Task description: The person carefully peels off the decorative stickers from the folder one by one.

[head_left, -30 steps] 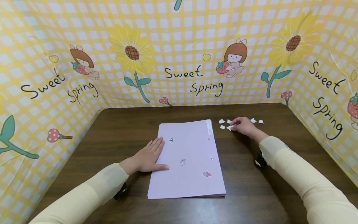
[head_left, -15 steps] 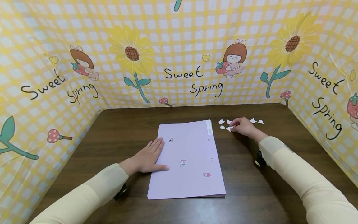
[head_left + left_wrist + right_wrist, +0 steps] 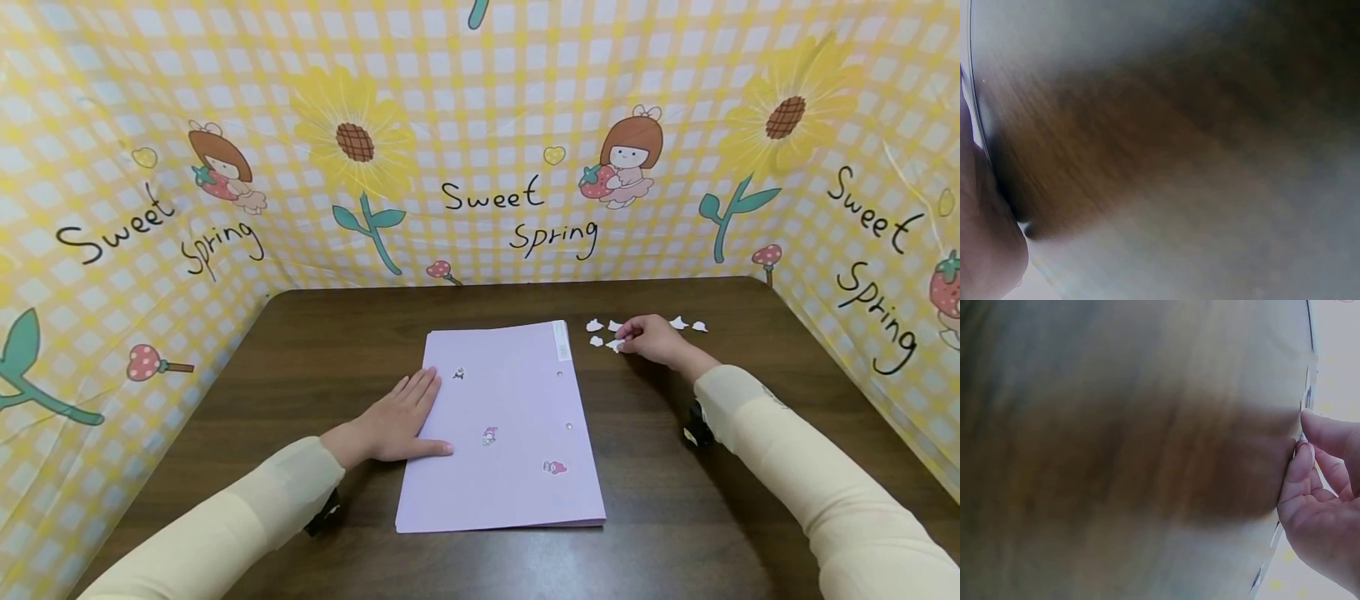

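Note:
My left hand (image 3: 401,421) rests with straight fingers over the left edge of a lilac folder (image 3: 510,492), thumb lying on its cover. Small cartoon stickers dot the cover: a dark one (image 3: 459,374) near the top, a pink-and-white one (image 3: 490,436) in the middle and a pink one (image 3: 555,467) lower right. Beyond the folder's top right corner, my right hand (image 3: 654,339) has its fingers curled, thumb and fingertips pinching the edge of a small white cutout (image 3: 614,345) on the table. In the right wrist view the fingertips (image 3: 1304,456) nearly meet at the tabletop.
Several more white cutouts lie around the right hand, among them one at the left (image 3: 594,325) and one at the right (image 3: 700,326). A white label (image 3: 561,342) sits at the folder's corner. Yellow checked cloth (image 3: 480,242) walls the brown table (image 3: 337,325).

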Demonstrator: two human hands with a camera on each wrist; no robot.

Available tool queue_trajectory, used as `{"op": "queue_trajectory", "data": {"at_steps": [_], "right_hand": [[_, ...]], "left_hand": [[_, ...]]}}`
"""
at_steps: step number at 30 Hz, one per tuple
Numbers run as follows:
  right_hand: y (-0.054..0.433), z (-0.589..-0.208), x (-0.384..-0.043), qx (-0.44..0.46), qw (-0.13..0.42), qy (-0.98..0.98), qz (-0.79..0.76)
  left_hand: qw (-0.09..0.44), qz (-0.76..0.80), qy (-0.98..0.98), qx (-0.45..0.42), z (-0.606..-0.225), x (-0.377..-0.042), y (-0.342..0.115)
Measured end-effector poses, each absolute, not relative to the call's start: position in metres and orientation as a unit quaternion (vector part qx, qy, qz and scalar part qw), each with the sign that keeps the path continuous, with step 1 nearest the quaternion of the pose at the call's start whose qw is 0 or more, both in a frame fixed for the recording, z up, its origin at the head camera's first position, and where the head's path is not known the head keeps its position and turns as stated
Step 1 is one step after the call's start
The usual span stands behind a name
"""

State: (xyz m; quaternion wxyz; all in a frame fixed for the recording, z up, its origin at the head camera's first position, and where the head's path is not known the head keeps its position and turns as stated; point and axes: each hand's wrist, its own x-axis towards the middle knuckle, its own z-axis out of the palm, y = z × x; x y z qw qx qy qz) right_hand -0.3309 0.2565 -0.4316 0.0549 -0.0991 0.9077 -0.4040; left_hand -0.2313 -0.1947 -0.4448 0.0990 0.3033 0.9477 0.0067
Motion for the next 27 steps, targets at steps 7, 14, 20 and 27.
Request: {"op": "queue_trajectory", "data": {"at_steps": [7, 14, 20, 27], "right_hand": [[0.2568, -0.4306, -0.3312, -0.099, 0.054, 0.909, -0.402], [0.2568, -0.4297, -0.33, -0.102, 0.058, 0.906, -0.407], [0.2571, -0.4296, -0.3294, -0.096, 0.064, 0.898, -0.424], [0.2585, -0.4282, -0.3288, -0.089, 0.073, 0.879, -0.462]], "left_hand": [[0.092, 0.01, 0.946, 0.31, -0.4436, -0.2305, -0.1952], [0.089, 0.008, 0.946, 0.311, -0.4442, -0.2302, -0.1957], [0.09, 0.007, 0.947, 0.31, -0.4446, -0.2301, -0.1953], [0.096, 0.008, 0.947, 0.306, -0.4422, -0.2293, -0.1941]]}}
